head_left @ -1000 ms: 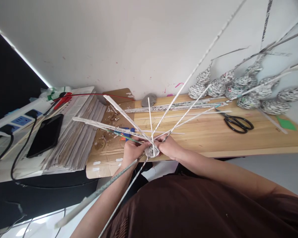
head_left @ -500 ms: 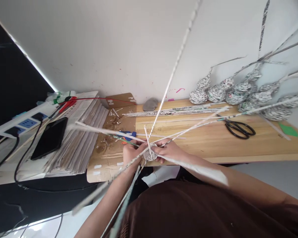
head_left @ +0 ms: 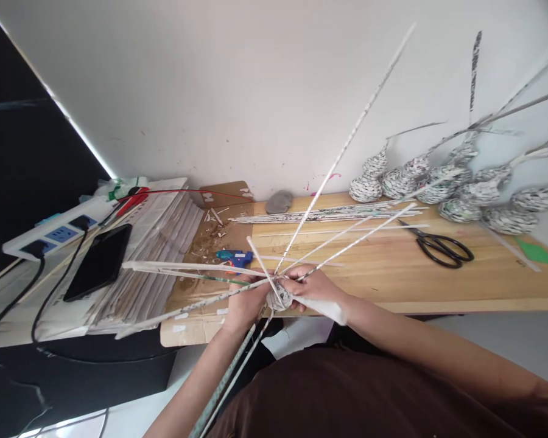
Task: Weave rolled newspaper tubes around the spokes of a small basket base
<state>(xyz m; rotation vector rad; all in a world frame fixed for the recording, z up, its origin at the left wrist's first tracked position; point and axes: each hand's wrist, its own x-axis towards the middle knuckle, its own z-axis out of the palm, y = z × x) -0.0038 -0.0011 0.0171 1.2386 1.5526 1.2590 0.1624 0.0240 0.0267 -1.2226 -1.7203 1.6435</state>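
Between my hands, at the table's front edge, is a small round woven paper piece (head_left: pixel 279 298) with several long rolled-paper sticks (head_left: pixel 342 150) fanning out of it. My left hand (head_left: pixel 246 299) is closed on its left side, the fingertips partly hidden behind the sticks. My right hand (head_left: pixel 317 287) pinches its right side, thumb on top near the stick bases. A flattened white paper strip (head_left: pixel 324 309) runs out under the right hand toward the wrist. One short stick (head_left: pixel 262 267) stands up across the front of the piece.
Behind my hands lie a blue glue gun (head_left: pixel 237 258), a bundle of paper sticks (head_left: pixel 333 211) and a grey stone (head_left: pixel 279 202). Black scissors (head_left: pixel 442 248) and several woven gourd shapes (head_left: pixel 365 188) are at right. At left, a newspaper stack (head_left: pixel 164 243) bears a phone (head_left: pixel 98 261) and power strip (head_left: pixel 55 228).
The woven piece and its sticks have turned slightly, the tall stick leaning further right. The white strip's free end has swung nearer my right wrist. The whole view has shifted a little.
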